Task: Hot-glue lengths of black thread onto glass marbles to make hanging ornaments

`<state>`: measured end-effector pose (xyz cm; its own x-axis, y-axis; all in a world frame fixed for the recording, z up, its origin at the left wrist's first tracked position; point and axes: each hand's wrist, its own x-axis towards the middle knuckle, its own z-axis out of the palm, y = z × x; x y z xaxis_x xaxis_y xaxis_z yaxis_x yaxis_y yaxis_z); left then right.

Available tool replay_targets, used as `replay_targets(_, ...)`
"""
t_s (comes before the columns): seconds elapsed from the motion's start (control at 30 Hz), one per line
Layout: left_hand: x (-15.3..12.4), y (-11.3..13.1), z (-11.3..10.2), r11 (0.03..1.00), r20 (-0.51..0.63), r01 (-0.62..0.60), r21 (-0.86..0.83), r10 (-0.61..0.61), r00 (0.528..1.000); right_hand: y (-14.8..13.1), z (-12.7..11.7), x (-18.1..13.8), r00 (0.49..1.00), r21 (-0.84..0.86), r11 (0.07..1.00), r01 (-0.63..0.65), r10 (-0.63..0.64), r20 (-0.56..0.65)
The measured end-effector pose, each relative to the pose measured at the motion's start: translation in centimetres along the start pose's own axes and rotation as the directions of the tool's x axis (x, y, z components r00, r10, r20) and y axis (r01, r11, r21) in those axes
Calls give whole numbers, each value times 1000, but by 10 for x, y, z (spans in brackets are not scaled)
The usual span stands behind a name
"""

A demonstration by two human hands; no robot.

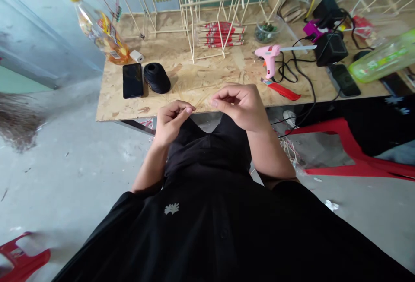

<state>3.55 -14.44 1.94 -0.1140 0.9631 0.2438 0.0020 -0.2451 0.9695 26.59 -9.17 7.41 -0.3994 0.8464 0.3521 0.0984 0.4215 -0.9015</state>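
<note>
My left hand and my right hand hover just in front of the near edge of a chipboard table, above my lap in black clothing. Both hands have their fingers curled into a pinch, fingertips facing each other a short gap apart. A very thin pale stick or thread seems to run between them, too faint to name. A black spool of thread and a black phone lie on the table left of my left hand.
Frames built of thin wooden sticks stand at the table's back, with packs of sticks. A pink glue gun, red cutter, black cables, chargers, a second phone and bottles lie around. Red plastic chairs stand on the floor.
</note>
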Motion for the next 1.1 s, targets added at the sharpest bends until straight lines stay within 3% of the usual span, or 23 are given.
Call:
replay_targets(0.1, -1, -21, 3, 984, -65, 97, -147, -108, 992, -1, -9, 8, 998, -12, 999, 48, -48, -28)
replay_targets(0.17, -4, -29, 5, 981, -74, 122, -152, -135, 988, 0, -12, 11, 998, -27, 997, 66, -66, -24)
replay_targets(0.37, -5, -17, 10, 998, -13, 25, -61, -26, 1000, 17, 5, 8, 971, -96, 995, 3, 20, 238)
replay_targets(0.47, -1, -8, 11, 999, 17, -20, -31, 20, 1000, 28, 20, 7, 963, -64, 997, -40, 55, 264)
replay_targets(0.63, 4, -9, 8, 1000, -52, -24, 18, 25, 998, 30, 23, 10, 984, 18, 998, -63, 59, 166)
replay_targets(0.87, 6, -29, 6, 996, -98, 72, -52, -77, 992, 22, 0, 19, 993, 52, 997, 53, -47, -110)
replay_targets(1.1, 4, -49, 16, 984, -78, 137, -114, -147, 986, 20, -14, 26, 979, 28, 995, 97, -90, -185)
